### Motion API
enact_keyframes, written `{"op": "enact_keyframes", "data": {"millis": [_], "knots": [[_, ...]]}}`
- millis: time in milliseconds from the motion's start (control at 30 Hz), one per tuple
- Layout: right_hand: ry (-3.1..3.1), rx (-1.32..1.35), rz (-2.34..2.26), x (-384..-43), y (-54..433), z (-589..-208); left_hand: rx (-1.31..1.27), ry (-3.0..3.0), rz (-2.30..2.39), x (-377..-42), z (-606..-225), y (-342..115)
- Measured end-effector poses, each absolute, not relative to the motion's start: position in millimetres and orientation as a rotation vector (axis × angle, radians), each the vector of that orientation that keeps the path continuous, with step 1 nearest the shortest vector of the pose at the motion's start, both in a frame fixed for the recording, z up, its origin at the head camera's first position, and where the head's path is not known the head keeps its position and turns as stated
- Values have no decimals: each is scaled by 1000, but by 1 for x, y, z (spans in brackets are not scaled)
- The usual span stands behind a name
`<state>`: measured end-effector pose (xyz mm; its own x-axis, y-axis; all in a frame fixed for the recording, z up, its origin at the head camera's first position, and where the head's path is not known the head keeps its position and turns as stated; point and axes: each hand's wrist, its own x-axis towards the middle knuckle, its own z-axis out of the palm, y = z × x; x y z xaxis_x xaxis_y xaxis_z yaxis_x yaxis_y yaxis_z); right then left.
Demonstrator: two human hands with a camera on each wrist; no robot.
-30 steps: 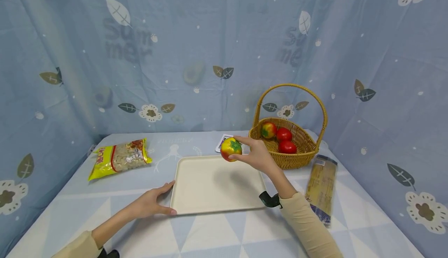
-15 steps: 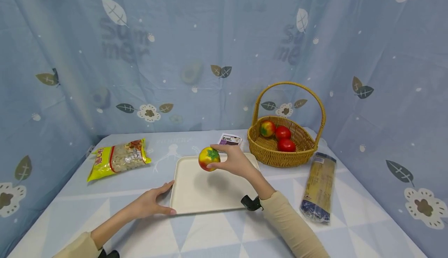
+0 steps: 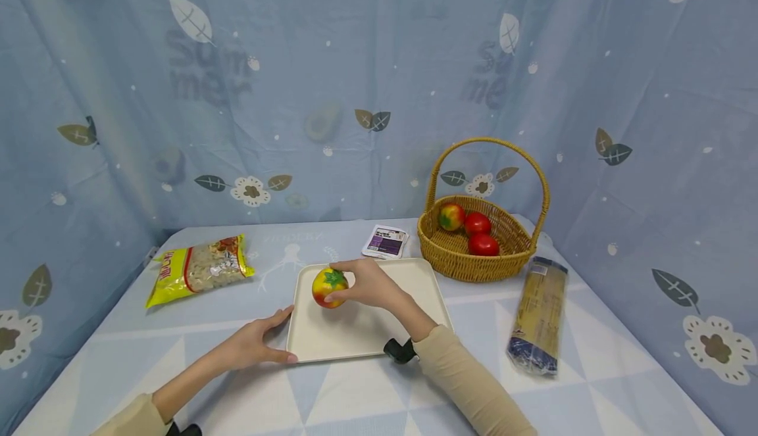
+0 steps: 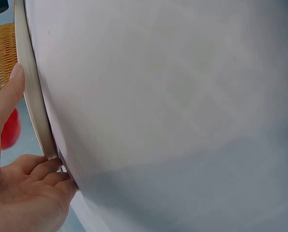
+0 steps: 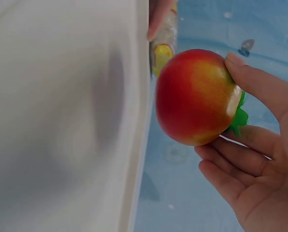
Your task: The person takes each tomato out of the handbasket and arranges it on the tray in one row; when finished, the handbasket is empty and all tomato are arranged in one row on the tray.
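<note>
Red and yellow, the fruit (image 3: 329, 285) with green leaves is at the lower middle of the head view, above the left part of the cream tray (image 3: 355, 340) and apart from it. The right hand (image 3: 368, 283) holds it between thumb and fingers. If the fruit is to be set down, I judge it best to lower it until it touches, then loosen the fingers slowly, because so round a body could roll. The left hand (image 3: 256, 344), with thumb and fingers spread wide, touches the tray at its left edge; light pressure there should prevent sliding without tilting it. The wicker basket (image 3: 458, 269), right of centre, stands apart and should not hinder this movement.
</note>
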<state>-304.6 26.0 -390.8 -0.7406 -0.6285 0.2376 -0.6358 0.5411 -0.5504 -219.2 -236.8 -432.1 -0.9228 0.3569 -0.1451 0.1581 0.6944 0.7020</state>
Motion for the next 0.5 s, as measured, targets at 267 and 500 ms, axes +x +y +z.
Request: {"op": "enact_keyframes", "data": {"millis": [267,500], "knots": [[-2799,1169,927,-301,3,-394,434,2645,1059,-219,-433,-238],[-2792,1191,859,-304,-6,-404,458,2643,1058,-220,-434,-239]]}}
